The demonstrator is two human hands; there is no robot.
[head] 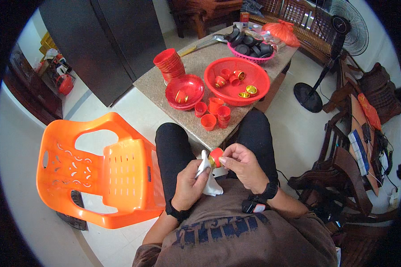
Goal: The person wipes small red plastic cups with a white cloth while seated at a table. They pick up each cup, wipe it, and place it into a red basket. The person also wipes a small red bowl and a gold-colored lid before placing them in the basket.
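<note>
My right hand [245,165] grips a small red cup with gold trim [216,156] between thumb and fingers, above my lap. A white cloth or tissue [211,183] is pinched in my left hand [192,180] and touches the cup's gold end. Just beyond, several small red cups [208,122] stand grouped on the near corner of the stone-topped table [187,125]. A red and gold cup [181,96] lies in the stacked red dishes [190,83]. More red and gold cups [239,75] lie in a large red plastic basin [214,95].
A stack of red bowls [169,65] stands at the table's left. Farther back, a pink basket [254,60] holds black pieces beside a red plastic bag [282,32]. An orange plastic chair [123,177] is at my left; a standing fan [330,56] is at right.
</note>
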